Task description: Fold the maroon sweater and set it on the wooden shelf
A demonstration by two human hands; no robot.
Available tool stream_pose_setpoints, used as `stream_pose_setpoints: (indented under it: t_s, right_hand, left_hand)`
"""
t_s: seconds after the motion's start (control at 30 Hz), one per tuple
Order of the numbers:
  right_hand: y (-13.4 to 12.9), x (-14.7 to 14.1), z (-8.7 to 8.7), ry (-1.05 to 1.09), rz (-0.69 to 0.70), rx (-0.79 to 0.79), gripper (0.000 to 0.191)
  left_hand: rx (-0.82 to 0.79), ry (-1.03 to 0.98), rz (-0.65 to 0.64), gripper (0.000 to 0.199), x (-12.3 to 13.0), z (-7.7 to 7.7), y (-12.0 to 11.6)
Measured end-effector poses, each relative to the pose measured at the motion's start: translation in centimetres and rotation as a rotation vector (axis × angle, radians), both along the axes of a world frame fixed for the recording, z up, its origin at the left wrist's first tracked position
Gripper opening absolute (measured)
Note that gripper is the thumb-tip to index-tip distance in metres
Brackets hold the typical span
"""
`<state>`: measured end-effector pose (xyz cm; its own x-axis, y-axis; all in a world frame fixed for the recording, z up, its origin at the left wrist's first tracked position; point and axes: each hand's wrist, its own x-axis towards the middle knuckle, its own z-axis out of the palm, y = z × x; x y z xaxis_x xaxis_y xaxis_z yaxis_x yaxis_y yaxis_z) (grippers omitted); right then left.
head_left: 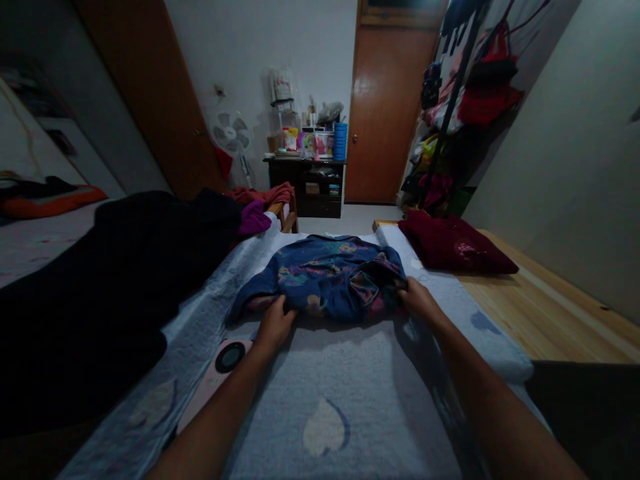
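A dark blue patterned garment lies bunched on the pale blue bedding, with folds rising at its right side. My left hand pinches its near edge, left of the middle. At the garment's right end, my right hand has its fingers closed on the fabric. A pink phone-like object with a dark round part lies beside my left forearm, which partly covers it.
Black cloth is heaped at the left. A folded dark red garment rests on the wooden board at the right. Farther back stand a fan and a dark cabinet near a wooden door.
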<state>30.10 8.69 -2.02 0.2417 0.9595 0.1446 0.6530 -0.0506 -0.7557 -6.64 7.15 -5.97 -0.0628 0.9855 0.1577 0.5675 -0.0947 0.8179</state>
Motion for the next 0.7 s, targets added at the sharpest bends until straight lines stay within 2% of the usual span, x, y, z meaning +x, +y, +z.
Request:
stream_pose_setpoints:
  t_s: [0.1,0.2,0.27,0.33,0.43,0.5,0.53,0.6,0.67,0.7]
  right_hand:
    - [1.0,0.5,2.9,0.105,-0.054,-0.011,0.015]
    - [2.4,1.7,5.5,-0.024,-0.115,0.115,0.019]
    - [3.3,3.1,6.5,-0.094,-0.167,0.156,0.02]
    - [4.1,4.5,7.0,-0.118,-0.266,0.185,0.022]
    - [4.4,6.0,6.9,-0.122,-0.451,0.217,0.031]
    - [3.8,5.9,6.3,-0.15,-0.441,0.217,0.045]
    - [3.3,5.5,5.9,-0.18,-0.39,0.223,0.052]
    - [1.8,4.0,5.1,-0.291,-0.27,0.276,0.06]
    - [-0.1,2.0,4.3,-0.438,-0.204,0.318,0.054]
    - [-1.2,0.9,3.8,-0.497,-0.159,0.288,0.045]
  left_hand:
    - [0.083,-0.241,-0.01,0.035,0.0,1.2,1.1]
    - [0.122,-0.315,0.058,0.036,-0.3,2.3,2.5]
    - [0.14,-0.327,0.108,0.033,-0.6,2.8,3.5]
    - [0.151,-0.342,0.158,0.032,-0.8,3.1,4.4]
    - [0.128,-0.34,0.258,0.032,-0.8,3.2,4.7]
    - [0.097,-0.371,0.297,0.036,-0.6,3.0,4.2]
    - [0.068,-0.421,0.277,0.039,-0.5,2.8,3.8]
    - [-0.039,-0.563,0.139,0.043,-0.4,2.3,2.5]
    - [-0.182,-0.655,-0.066,0.047,-0.7,1.7,1.0]
    - [-0.234,-0.645,-0.153,0.049,-0.9,1.5,0.3]
